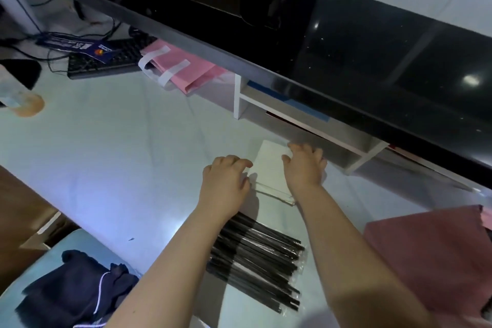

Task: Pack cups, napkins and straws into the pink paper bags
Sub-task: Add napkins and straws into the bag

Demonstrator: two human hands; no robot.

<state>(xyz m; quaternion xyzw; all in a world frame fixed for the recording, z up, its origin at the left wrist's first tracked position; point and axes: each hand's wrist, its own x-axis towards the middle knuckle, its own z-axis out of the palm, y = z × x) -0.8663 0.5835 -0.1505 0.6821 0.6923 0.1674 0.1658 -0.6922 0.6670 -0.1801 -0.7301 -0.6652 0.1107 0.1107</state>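
A stack of white napkins (269, 165) in clear wrap lies on the pale table, just below the counter's shelf. My left hand (226, 184) rests at the stack's left edge with fingers curled down onto it. My right hand (304, 165) lies on the stack's right side, fingers bent over the far corner. A bundle of black wrapped straws (261, 258) lies nearer me, partly under my left forearm. A flat pink paper bag (183, 69) with white handles lies at the back. Another pink bag (436, 258) sits at the right edge.
A black counter (346, 42) overhangs the table's far side, with a white shelf unit (266, 104) beneath. A keyboard (106, 61) and cables lie at the back left. A plastic cup (18, 98) stands at the left edge. Dark clothing (77, 290) lies on a blue seat.
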